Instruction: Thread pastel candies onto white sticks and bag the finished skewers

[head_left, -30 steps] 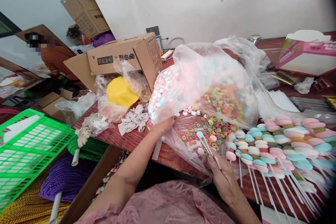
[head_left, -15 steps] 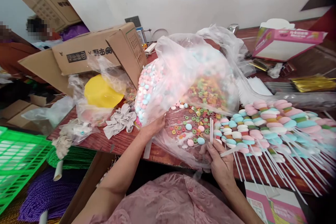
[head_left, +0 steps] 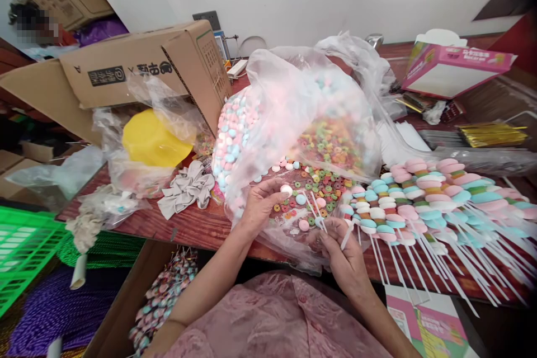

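My left hand (head_left: pixel 265 205) pinches a round white marshmallow (head_left: pixel 286 190) between thumb and fingertips. My right hand (head_left: pixel 342 249) is closed around a few thin white sticks (head_left: pixel 311 205), whose bare tips point up and left toward the marshmallow. Beneath both hands, loose gummy rings (head_left: pixel 330 183) and pink and blue marshmallows lie on clear plastic. Behind them bulges a big clear plastic bag (head_left: pixel 280 102) of pastel marshmallows and coloured rings. Right of my right hand is a pile of marshmallow skewers (head_left: pixel 423 201), their white sticks hanging over the table edge.
An open cardboard box (head_left: pixel 138 64), a yellow piece in plastic (head_left: pixel 155 139) and a crumpled grey cloth (head_left: pixel 187 190) are on the left. A pink carton (head_left: pixel 457 64) and gold ties (head_left: pixel 493 134) stand back right. Below left are a green crate (head_left: pixel 29 251) and purple cords (head_left: pixel 71 313).
My left hand has moved right from the bag's edge and now holds a white marshmallow. The sticks in my right hand have tilted left. The view has shifted slightly.
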`<action>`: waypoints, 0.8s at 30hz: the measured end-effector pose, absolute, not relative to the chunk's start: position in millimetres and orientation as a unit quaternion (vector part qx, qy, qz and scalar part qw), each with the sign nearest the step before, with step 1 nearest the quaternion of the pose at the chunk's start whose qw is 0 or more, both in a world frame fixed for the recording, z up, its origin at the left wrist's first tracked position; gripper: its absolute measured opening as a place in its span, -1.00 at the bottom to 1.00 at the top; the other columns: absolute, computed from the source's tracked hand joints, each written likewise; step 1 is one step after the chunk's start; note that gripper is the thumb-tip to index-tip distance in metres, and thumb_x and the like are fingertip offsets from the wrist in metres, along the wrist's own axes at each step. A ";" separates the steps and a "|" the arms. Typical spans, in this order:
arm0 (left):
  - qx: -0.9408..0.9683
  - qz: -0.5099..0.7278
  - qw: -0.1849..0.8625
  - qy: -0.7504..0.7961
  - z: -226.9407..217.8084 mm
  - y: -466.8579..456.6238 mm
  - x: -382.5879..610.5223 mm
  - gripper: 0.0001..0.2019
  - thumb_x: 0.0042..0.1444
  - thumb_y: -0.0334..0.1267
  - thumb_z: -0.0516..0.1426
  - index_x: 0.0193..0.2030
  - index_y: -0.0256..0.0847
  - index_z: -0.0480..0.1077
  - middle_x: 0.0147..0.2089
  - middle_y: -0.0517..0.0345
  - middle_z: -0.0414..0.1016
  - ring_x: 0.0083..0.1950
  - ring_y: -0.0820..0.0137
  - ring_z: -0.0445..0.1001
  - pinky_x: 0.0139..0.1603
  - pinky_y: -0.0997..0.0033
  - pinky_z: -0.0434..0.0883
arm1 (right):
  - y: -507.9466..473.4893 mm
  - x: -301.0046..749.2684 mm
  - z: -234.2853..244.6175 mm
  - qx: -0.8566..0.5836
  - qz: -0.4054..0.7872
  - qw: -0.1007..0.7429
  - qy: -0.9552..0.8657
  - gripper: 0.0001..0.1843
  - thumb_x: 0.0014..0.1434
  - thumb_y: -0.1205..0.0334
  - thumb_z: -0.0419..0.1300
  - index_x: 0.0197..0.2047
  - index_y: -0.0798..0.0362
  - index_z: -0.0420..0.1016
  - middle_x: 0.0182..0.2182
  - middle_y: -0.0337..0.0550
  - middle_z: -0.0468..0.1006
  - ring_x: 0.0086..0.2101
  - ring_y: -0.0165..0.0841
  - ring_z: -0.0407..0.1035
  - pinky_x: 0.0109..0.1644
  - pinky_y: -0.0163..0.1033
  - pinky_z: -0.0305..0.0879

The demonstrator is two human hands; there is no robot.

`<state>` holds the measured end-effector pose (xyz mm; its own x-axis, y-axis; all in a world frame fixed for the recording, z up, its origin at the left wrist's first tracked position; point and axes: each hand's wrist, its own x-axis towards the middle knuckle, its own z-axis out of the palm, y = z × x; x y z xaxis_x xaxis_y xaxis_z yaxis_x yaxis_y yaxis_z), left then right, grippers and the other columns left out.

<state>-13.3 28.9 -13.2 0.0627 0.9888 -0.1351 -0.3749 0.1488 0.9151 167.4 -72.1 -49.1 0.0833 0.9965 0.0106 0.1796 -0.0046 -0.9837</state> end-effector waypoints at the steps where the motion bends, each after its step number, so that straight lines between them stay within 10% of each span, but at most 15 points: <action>1: 0.353 0.549 0.635 0.412 -13.8 27.4 -11.7 -0.68 -0.25 -0.32 0.44 -0.27 -0.22 0.58 -0.28 0.16 0.64 -0.27 0.44 0.55 -0.16 0.42 0.48 | -73.5 167.4 -48.3 -0.556 0.440 0.465 -0.530 -0.77 0.33 0.03 0.04 -0.12 0.00 0.34 -0.37 -0.17 0.54 -0.40 -0.32 0.38 -0.36 -0.26 0.25; 24: 0.449 0.602 0.510 0.419 -15.3 1.7 -12.5 -0.71 -0.16 -0.23 0.43 -0.24 -0.16 0.60 -0.22 0.15 0.64 -0.20 0.36 0.57 -0.13 0.33 0.54 | -85.5 160.2 -32.5 -0.535 0.468 0.422 -0.562 -0.79 0.37 0.03 0.03 -0.20 -0.02 0.31 -0.49 -0.28 0.37 -0.44 -0.35 0.28 -0.36 -0.27 0.20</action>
<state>-12.5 1.7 -15.3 -0.0771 0.9905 0.1140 -0.2372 -0.1292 0.9628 160.2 -85.5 -32.5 -0.0700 0.9972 -0.0271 0.2060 -0.0122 -0.9785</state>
